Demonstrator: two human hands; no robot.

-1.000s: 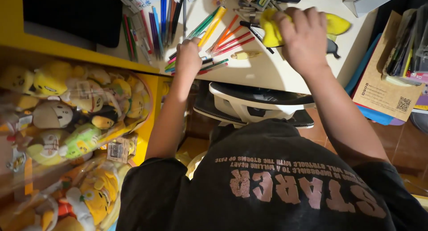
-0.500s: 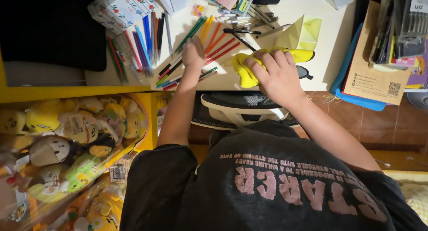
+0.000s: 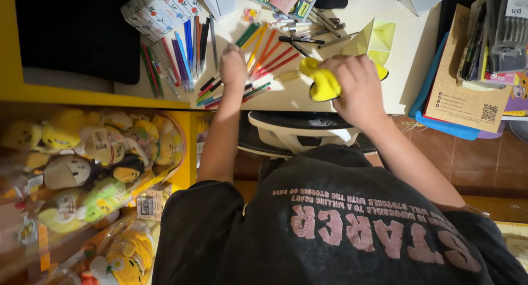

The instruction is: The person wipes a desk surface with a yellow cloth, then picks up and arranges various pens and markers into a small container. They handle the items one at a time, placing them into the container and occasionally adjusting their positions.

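Note:
My right hand (image 3: 357, 89) is shut on a crumpled yellow cloth (image 3: 320, 82) and presses it onto the white desk (image 3: 300, 102) near its front edge. My left hand (image 3: 233, 66) lies on a fan of orange, green and red pens (image 3: 270, 55), knuckles up. Its fingers are curled, and whether they grip a pen is hidden. A yellow folded paper (image 3: 380, 36) sits just beyond the cloth.
Blue, purple and red pens (image 3: 187, 48) lie left of my left hand beside a patterned box (image 3: 159, 10) and a black mat (image 3: 77, 32). A white-framed chair (image 3: 297, 133) is under the desk edge. Bagged plush toys (image 3: 93, 153) fill the left. A brown card folder (image 3: 465, 92) lies right.
My right hand has swept the yellow cloth down toward the desk's front edge, then slightly right and back. The left hand stays on the pens.

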